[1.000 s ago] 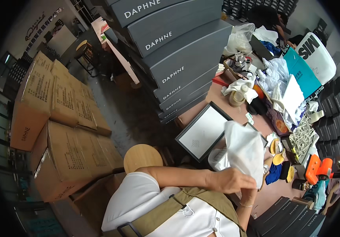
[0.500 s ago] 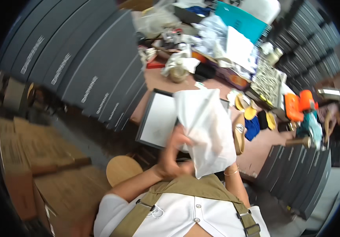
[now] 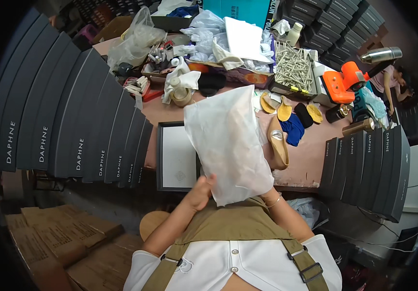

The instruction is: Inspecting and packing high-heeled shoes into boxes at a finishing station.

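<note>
A white, thin cloth-like bag is held up in front of me, with something pale showing faintly through it. My left hand is closed at the bag's lower left edge. At the lower right corner, my right hand grips the bag from behind, its fingers mostly hidden. Behind and left of the bag lies an open dark shoebox part with a white inside, partly covered by the bag. A beige flat shoe rests on the pink table just right of the bag.
Dark shoebox stacks stand left and right. Across the table are a glass jar, a box of pale sticks, yellow pads, a blue cloth and an orange tool. Cartons lie lower left. Another person works far right.
My left hand, open and blurred beside the bag before, has closed at its lower left edge. The bag is spread flatter and tilts more to the left. The view has turned.
</note>
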Demonstrator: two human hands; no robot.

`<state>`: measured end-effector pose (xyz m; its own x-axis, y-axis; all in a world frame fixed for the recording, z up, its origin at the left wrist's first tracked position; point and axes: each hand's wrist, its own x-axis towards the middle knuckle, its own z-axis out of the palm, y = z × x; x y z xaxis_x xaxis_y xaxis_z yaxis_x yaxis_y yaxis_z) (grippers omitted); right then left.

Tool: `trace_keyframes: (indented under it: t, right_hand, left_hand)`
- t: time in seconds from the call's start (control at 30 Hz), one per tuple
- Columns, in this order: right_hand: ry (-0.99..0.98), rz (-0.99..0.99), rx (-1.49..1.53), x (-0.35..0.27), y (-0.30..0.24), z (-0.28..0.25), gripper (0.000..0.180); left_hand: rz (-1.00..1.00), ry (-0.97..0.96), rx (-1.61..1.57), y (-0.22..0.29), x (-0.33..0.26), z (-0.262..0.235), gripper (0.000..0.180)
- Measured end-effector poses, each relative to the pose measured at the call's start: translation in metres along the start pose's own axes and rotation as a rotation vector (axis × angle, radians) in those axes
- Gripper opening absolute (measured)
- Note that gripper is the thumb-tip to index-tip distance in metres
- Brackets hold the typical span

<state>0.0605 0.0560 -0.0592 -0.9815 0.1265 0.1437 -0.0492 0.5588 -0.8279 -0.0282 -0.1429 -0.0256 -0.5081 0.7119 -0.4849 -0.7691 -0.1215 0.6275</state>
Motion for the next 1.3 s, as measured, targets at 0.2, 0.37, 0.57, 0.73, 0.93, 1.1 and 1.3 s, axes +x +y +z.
trace_keyframes:
  t: [0.2, 0.37, 0.57, 0.73, 0.93, 1.1, 1.3]
  right_hand:
    - [0.137, -0.180, -0.192, 0.017, 0.013, 0.013, 0.062]
    - [-0.007, -0.128, 0.304, 0.039, 0.017, 0.061, 0.055]
    - [-0.139, -0.109, 0.127, 0.045, -0.045, 0.038, 0.052]
    - [-0.264, -0.035, 0.256, -0.005, -0.067, -0.030, 0.068]
    - [0.848, 0.510, 1.114, -0.032, -0.017, -0.040, 0.064]
    - [0.908, 0.422, 1.152, -0.087, 0.012, -0.089, 0.058]
    - [0.709, 0.318, 1.109, -0.041, 0.010, -0.094, 0.062]
  left_hand:
    - [-0.174, -0.355, 0.614, 0.004, -0.005, 0.009, 0.053]
    - [0.011, -0.173, -0.215, 0.016, -0.004, -0.026, 0.085]
    - [0.013, 0.239, -0.390, -0.003, 0.016, -0.008, 0.071]
    - [0.303, 0.329, -0.189, 0.024, 0.025, -0.016, 0.067]
    - [-0.011, -0.584, 1.171, 0.005, 0.060, 0.051, 0.077]
    - [0.781, -0.213, 2.321, -0.031, 0.185, -0.030, 0.044]
    - [0.756, -0.016, 1.537, 0.093, 0.197, -0.003, 0.021]
